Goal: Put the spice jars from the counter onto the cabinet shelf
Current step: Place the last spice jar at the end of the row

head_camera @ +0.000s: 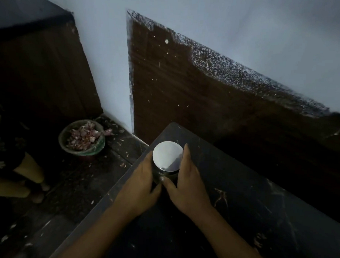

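A round jar with a shiny silver lid (167,156) stands upright on the dark marble counter (240,201), close to its far left corner. My left hand (140,188) wraps the jar's left side, and my right hand (188,181) wraps its right side. Both thumbs meet at the front of the jar. The jar's body is mostly hidden behind my fingers. No cabinet shelf shows in this dim view.
A brown wooden panel (187,90) backs the counter against a white wall. On the floor at left stands a green bowl (82,138) of reddish peels. A seated person's bare legs (20,180) are at the far left, below a dark cabinet (40,63).
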`<state>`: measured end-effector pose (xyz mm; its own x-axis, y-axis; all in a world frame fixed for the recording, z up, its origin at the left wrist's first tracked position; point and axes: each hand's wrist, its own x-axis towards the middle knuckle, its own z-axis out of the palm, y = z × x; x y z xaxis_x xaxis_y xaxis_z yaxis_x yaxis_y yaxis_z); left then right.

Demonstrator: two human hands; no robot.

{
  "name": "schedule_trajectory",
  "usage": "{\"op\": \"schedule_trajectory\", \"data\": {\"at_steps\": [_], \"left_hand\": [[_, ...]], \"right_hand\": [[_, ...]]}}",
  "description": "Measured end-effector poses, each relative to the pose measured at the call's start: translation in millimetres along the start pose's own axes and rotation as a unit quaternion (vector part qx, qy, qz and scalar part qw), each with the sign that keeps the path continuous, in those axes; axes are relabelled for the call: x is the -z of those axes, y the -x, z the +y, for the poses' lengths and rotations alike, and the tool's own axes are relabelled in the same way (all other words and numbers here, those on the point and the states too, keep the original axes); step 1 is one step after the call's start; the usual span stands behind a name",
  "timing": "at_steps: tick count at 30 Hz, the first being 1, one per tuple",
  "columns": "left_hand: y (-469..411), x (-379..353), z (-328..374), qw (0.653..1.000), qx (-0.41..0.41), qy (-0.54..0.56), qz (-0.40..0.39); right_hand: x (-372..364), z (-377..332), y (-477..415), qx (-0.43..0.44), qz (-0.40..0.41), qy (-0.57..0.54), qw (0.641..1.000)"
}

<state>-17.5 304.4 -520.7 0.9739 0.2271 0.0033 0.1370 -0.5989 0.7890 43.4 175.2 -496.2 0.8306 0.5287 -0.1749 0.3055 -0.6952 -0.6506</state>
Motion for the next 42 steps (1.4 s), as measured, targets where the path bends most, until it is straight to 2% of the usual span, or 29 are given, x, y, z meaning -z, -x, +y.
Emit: {"op": "schedule_trajectory", "data": {"at_steps": [5, 11, 17, 25, 35, 40, 42], "left_hand": [[0.8, -6.0, 3.6, 1.000, -0.013, -0.022, -0.001], [6.9, -6.7, 36.8, 0.998, -0.053, -0.022, 0.009], [22.2, -4.8, 91.0, 0.993, -0.108, -0.027, 0.048], [70.5, -18.3, 204.0, 0.978, -0.179, -0.023, 0.100], [134.7, -44.1, 350.6, 0.953, -0.265, 0.106, 0.098], [173.7, -60.0, 417.6, 0.930, -0.306, 0.188, 0.075], [184.5, -67.4, 438.6, 0.919, -0.320, 0.224, 0.054]], "right_hand": [[11.4, -1.9, 5.3, -0.016, -0.001, -0.009, 1.000], [43.6, -5.0, 27.7, -0.008, 0.046, -0.025, 0.999], [87.7, -13.6, 70.4, 0.015, 0.100, -0.052, 0.993], [168.2, -21.6, 162.9, 0.037, 0.200, -0.090, 0.975], [266.0, -20.6, 299.3, 0.080, 0.319, -0.118, 0.937], [311.4, -3.6, 374.5, 0.104, 0.323, -0.203, 0.918], [322.6, 5.4, 395.5, 0.114, 0.287, -0.245, 0.919]]}}
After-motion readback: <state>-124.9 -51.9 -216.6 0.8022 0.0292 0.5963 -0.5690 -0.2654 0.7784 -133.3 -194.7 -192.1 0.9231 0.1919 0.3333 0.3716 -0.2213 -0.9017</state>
